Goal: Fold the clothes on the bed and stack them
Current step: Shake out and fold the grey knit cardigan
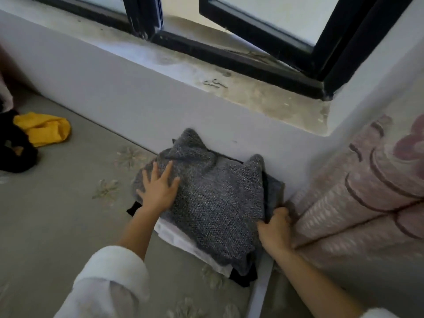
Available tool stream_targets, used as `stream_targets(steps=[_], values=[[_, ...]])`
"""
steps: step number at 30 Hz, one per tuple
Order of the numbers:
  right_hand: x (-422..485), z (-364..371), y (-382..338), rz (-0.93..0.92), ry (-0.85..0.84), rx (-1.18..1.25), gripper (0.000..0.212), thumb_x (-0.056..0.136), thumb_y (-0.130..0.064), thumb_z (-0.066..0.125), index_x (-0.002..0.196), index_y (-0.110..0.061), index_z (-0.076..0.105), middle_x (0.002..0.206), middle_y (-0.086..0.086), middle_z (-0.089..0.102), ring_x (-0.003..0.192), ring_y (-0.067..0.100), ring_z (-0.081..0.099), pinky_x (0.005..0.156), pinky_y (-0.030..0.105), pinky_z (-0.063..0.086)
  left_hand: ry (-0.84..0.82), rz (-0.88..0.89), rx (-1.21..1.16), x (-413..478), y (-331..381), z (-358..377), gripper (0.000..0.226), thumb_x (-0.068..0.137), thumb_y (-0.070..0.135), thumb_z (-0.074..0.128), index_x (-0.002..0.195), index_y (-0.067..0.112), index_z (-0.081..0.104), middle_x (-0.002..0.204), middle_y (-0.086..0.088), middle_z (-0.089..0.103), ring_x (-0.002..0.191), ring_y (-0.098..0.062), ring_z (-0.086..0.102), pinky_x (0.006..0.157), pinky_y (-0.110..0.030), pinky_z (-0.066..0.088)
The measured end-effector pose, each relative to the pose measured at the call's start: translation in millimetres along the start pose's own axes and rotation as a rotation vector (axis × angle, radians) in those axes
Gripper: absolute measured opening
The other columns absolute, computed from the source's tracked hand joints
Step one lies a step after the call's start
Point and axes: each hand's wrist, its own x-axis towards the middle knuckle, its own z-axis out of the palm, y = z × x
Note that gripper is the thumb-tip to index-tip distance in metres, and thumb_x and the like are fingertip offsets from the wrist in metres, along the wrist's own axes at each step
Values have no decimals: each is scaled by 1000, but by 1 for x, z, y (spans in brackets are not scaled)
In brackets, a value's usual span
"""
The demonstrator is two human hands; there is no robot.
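Observation:
A folded grey knitted sweater point(215, 198) lies on top of a small stack against the wall below the window. Under it show a white garment point(174, 237) and a black one point(243, 276). My left hand point(158, 189) lies flat with spread fingers on the sweater's left part. My right hand point(275, 228) grips the sweater's right edge with curled fingers. A yellow garment point(43, 129) and a black garment point(13, 150) lie unfolded at the far left of the bed point(68, 214).
A rolled pink patterned quilt point(367, 198) lies along the right, touching the stack's side. The wall and a dusty window sill point(229, 81) rise right behind the stack. An open black window frame point(263, 35) stands above.

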Motion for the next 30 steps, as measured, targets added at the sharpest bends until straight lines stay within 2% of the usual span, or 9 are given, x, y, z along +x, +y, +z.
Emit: stream_targets(steps=[3,6,10,14,17,21,23,26,30], values=[[2,7,-15,-448,124,-322,61,85,-28,60,138,-19,31,143,6,30,129,26,31,100,46,34,15,21,33,17,-6,13,63,89,69,31,146,51,11,159,9,-14,144,-30,-19,109,-67,-4],[15,20,-39,-663,-43,-494,65,91,-53,41,147,-43,8,157,-8,-7,144,18,-7,113,52,9,11,133,141,37,-2,15,66,82,78,24,143,57,8,158,12,-17,144,-33,-19,107,-68,-8],[45,47,-49,-512,-150,-557,70,84,-75,23,143,-54,-8,155,-8,-29,142,27,-27,113,58,-6,-31,202,268,66,8,22,75,75,85,23,142,59,0,157,12,-20,141,-36,-25,104,-71,-8],[59,63,-26,-278,-317,-522,80,76,-85,18,140,-54,-19,153,-7,-33,144,39,-11,114,61,10,-185,52,135,73,3,40,85,73,84,39,140,61,-6,155,14,-25,139,-42,-26,103,-77,1],[61,59,-11,-246,-395,-490,82,72,-87,19,139,-58,-16,153,-10,-33,145,38,-4,115,58,15,-232,-7,120,63,0,52,90,71,84,42,141,59,-10,155,13,-28,139,-44,-24,103,-77,3],[58,56,-23,-392,-129,-605,84,73,-85,28,144,-43,7,157,-1,-5,141,29,2,110,57,15,-215,-40,170,63,2,49,101,67,83,48,142,55,-13,157,6,-25,140,-45,-21,100,-78,3],[61,57,-35,-511,-36,-631,92,69,-80,40,145,-38,7,155,-2,-5,139,22,-5,110,55,12,-113,82,293,74,9,43,115,64,80,56,145,44,-18,156,-3,-27,140,-39,-25,100,-77,0],[74,59,-46,-467,-249,-542,107,67,-73,56,145,-45,-11,151,-10,-32,139,19,-30,112,59,-1,-92,284,353,94,12,40,114,68,77,53,147,36,-19,153,4,-33,139,-35,-31,103,-75,-2],[87,61,-39,-368,-474,-504,102,66,-86,43,143,-52,-14,145,-14,-45,133,15,-42,113,60,0,-218,69,229,101,-8,53,93,72,84,38,141,54,-17,155,12,-28,140,-45,-20,101,-78,8]])
